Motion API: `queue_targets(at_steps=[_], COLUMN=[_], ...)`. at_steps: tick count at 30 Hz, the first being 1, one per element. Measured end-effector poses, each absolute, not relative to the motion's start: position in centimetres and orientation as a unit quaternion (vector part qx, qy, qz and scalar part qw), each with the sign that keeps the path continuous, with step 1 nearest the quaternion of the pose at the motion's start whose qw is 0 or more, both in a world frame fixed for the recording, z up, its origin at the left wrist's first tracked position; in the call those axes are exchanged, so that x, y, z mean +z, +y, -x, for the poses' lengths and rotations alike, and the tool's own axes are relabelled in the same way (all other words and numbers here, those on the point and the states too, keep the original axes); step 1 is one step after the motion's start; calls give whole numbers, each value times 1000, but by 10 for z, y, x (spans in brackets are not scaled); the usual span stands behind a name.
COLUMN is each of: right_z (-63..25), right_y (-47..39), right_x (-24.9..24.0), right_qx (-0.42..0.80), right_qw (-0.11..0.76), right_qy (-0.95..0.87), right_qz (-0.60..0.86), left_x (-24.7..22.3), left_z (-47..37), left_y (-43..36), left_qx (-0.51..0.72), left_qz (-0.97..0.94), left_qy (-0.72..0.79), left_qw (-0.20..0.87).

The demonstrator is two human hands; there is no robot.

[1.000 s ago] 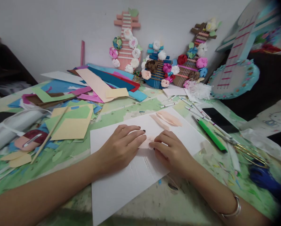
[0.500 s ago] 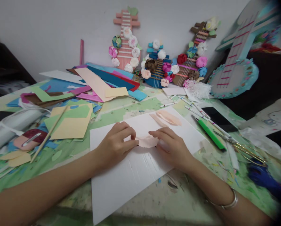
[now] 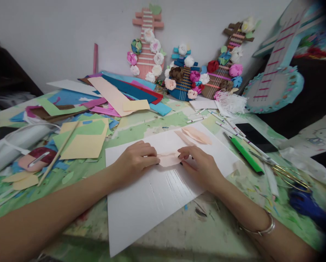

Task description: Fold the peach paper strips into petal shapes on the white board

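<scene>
Low over a white sheet (image 3: 135,214), a pale peach piece of crepe paper (image 3: 168,160) stretches between my two hands. My left hand (image 3: 138,158) pinches its left end between thumb and curled fingers. At the other end, my right hand (image 3: 199,163) pinches the paper with thumb and fingertips. The paper's upper edge looks folded or curled, and its ends are partly hidden by my fingers. Just beyond my right hand, more peach paper pieces (image 3: 197,135) lie on the sheet. Scored or glossy lines mark the sheet below my hands.
Coloured paper scraps (image 3: 124,91), a wooden stick (image 3: 59,153) and yellow card (image 3: 85,145) lie to the left. On the right are a green cutter (image 3: 246,154), a phone (image 3: 255,137) and gold-handled scissors (image 3: 291,176). Flower-trimmed paper instruments (image 3: 148,47) lean on the wall.
The right fingers have closed onto the paper's right end, where the index finger was raised before. The paper's upper edge is now more folded. The view has shifted slightly.
</scene>
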State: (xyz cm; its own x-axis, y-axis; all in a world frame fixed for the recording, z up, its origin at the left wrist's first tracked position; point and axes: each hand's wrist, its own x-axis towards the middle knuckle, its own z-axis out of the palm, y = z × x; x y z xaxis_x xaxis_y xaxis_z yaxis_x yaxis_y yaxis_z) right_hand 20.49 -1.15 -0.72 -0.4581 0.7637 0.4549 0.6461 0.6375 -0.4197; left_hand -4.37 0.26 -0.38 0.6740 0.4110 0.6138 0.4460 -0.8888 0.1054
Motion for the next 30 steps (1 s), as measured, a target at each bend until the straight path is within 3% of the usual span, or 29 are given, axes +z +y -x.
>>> queue_targets(at_steps=[7,30], right_z=[-204,-200], right_y=[-10,-8], right_x=[-4,0], right_qx=[125,219], right_qw=[320,272], right_qy=[-860,-817], right_qz=[377,458], left_x=[-6,3], left_z=[43,34], left_y=[0,-2], left_qx=[-303,-267], left_qz=[907,853], left_qy=[-291,-395], left_qw=[-38,-210])
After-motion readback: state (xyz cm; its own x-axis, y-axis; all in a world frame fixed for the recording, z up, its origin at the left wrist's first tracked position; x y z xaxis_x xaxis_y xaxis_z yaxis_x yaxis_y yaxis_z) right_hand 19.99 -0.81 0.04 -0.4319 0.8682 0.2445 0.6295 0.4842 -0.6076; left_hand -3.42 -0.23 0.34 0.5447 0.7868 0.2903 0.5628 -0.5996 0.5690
